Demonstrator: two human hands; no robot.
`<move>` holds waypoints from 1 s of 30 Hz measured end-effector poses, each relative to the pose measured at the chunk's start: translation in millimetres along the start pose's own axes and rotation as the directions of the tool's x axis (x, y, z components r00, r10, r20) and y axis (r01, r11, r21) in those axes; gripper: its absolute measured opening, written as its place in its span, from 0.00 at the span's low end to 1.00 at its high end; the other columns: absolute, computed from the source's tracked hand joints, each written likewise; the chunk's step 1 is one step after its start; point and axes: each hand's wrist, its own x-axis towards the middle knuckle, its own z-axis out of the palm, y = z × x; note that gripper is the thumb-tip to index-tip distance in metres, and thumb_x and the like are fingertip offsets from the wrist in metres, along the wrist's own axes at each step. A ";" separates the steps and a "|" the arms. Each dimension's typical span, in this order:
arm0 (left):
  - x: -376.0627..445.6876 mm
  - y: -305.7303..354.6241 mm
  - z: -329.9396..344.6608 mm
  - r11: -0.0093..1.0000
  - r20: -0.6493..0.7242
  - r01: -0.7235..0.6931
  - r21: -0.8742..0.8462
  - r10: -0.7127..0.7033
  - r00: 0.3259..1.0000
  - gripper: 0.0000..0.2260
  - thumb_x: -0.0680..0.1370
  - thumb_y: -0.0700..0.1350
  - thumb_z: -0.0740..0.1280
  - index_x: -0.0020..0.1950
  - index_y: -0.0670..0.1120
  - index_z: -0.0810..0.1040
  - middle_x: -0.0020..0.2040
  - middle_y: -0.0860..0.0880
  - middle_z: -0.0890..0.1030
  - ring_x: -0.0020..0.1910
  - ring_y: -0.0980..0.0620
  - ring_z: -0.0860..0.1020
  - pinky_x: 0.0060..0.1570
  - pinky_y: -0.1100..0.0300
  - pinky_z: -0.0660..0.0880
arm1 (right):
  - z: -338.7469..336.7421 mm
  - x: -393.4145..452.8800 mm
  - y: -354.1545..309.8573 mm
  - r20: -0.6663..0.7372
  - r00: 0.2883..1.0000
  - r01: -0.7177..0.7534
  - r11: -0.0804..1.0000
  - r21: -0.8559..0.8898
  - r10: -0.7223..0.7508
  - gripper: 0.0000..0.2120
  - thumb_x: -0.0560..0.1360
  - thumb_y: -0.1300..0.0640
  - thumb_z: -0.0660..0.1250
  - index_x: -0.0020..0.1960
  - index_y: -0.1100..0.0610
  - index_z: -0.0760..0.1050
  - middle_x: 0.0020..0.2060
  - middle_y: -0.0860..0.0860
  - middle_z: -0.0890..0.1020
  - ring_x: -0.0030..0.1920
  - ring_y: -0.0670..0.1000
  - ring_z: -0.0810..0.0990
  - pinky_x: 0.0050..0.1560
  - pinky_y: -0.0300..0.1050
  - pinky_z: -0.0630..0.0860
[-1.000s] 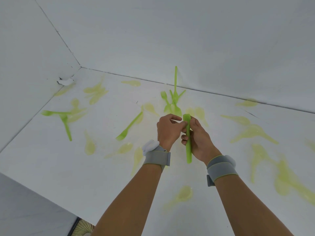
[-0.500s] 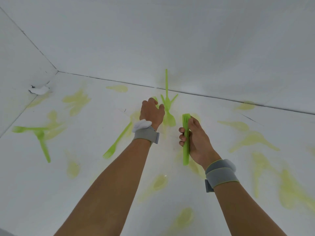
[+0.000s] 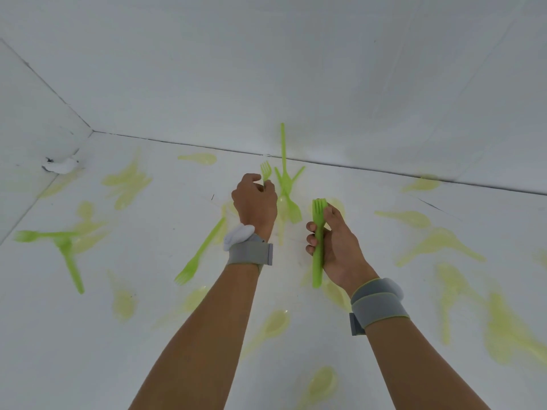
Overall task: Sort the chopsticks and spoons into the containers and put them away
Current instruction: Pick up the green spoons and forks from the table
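Now the left hand [image 3: 254, 199] pinches a green fork [image 3: 265, 170] between curled fingers, tines pointing up and away. The right hand [image 3: 334, 244] is wrapped around a bundle of forks [image 3: 318, 241], its long axis running straight toward the wrist, tines up. Just beyond the left hand, slightly toward the right one, a crossed pile of forks [image 3: 286, 187] lies on the white bench [image 3: 165, 220]. The left hand is nearer it. Another loose fork [image 3: 202, 251] slants just outside the left wrist. No containers in sight.
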 end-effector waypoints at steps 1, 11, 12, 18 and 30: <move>-10.7 2.4 -4.8 0.999 -0.009 -0.022 -0.036 0.021 1.000 0.09 0.79 0.43 0.69 0.57 0.42 0.81 0.37 0.50 0.82 0.40 0.50 0.80 0.46 0.59 0.72 | -0.3 -0.2 -0.1 0.002 1.000 -0.016 1.000 0.016 0.016 0.09 0.85 0.46 0.58 0.59 0.49 0.72 0.36 0.51 0.73 0.29 0.50 0.67 0.31 0.43 0.67; -124.9 1.2 -11.9 0.968 0.179 -0.214 -0.129 0.235 0.955 0.07 0.78 0.44 0.70 0.54 0.47 0.84 0.39 0.54 0.81 0.36 0.57 0.77 0.43 0.62 0.76 | 0.6 -18.0 -0.8 -0.005 0.997 -0.074 0.992 0.104 0.075 0.26 0.81 0.41 0.63 0.68 0.61 0.76 0.61 0.63 0.81 0.52 0.59 0.86 0.43 0.52 0.84; -130.7 0.7 -12.4 0.968 0.167 -0.223 -0.115 0.241 0.956 0.07 0.78 0.44 0.70 0.55 0.47 0.84 0.41 0.53 0.80 0.37 0.57 0.76 0.43 0.62 0.75 | 1.1 -22.9 -0.1 0.000 0.997 -0.074 0.992 0.104 0.074 0.25 0.81 0.43 0.63 0.68 0.60 0.75 0.62 0.63 0.81 0.51 0.58 0.86 0.41 0.51 0.83; -144.7 0.5 -12.9 0.971 0.131 -0.225 -0.086 0.235 0.963 0.07 0.77 0.43 0.71 0.54 0.46 0.84 0.44 0.50 0.80 0.38 0.55 0.77 0.44 0.60 0.75 | 3.4 -40.6 1.8 -0.004 0.999 0.048 0.996 0.070 -0.048 0.14 0.86 0.53 0.56 0.69 0.50 0.74 0.57 0.57 0.80 0.51 0.55 0.84 0.39 0.44 0.82; -143.3 -3.4 -20.6 0.972 0.218 -0.228 -0.056 0.234 0.947 0.11 0.80 0.45 0.66 0.60 0.50 0.84 0.50 0.51 0.75 0.47 0.54 0.76 0.48 0.56 0.76 | 3.3 -39.3 1.8 -0.021 0.996 0.079 0.994 -0.082 -0.081 0.10 0.86 0.52 0.59 0.65 0.47 0.75 0.49 0.54 0.83 0.45 0.52 0.83 0.46 0.47 0.81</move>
